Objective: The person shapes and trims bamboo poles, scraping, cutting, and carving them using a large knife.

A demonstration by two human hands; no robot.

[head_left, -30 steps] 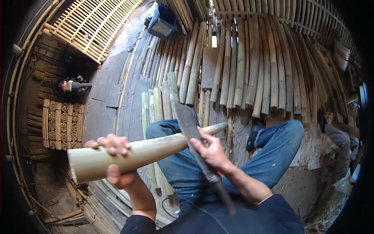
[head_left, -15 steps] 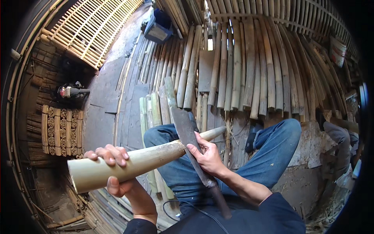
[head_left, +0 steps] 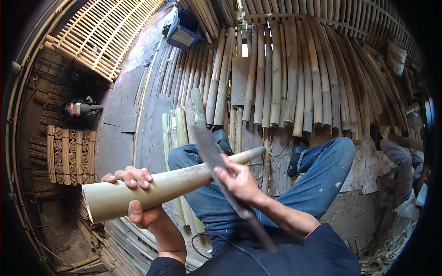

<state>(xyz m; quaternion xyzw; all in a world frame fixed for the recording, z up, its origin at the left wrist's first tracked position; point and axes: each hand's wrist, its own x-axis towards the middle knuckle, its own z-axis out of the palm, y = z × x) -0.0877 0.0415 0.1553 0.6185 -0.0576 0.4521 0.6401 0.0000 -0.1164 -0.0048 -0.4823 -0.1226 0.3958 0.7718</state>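
Note:
My left hand (head_left: 132, 178) is wrapped round the wide end of a pale, smooth bamboo pole section (head_left: 177, 184). The pole slants across my lap, and its narrower end rises to the right, beyond the knife. In my right hand (head_left: 240, 181) is a long, broad-bladed dark knife (head_left: 206, 146). I grip it by the blade, fingers and thumb on either side, while its dark handle (head_left: 261, 233) points back toward my body. The blade crosses over the pole near its middle, and motion blurs it slightly. Whether the edge touches the bamboo I cannot tell.
Below the pole are my legs in jeans (head_left: 317, 188). A long row of bamboo poles (head_left: 278, 78) lies ahead. A blue bin (head_left: 183, 30), a slatted bamboo panel (head_left: 103, 34) and bundled sticks (head_left: 71, 154) stand leftward. Another person's leg (head_left: 398, 158) shows at the right.
The knife blade has shifted slightly left along the pole, and my right hand has moved with it. The cut-looking rough spot at the blade is now covered. My left hand keeps its hold.

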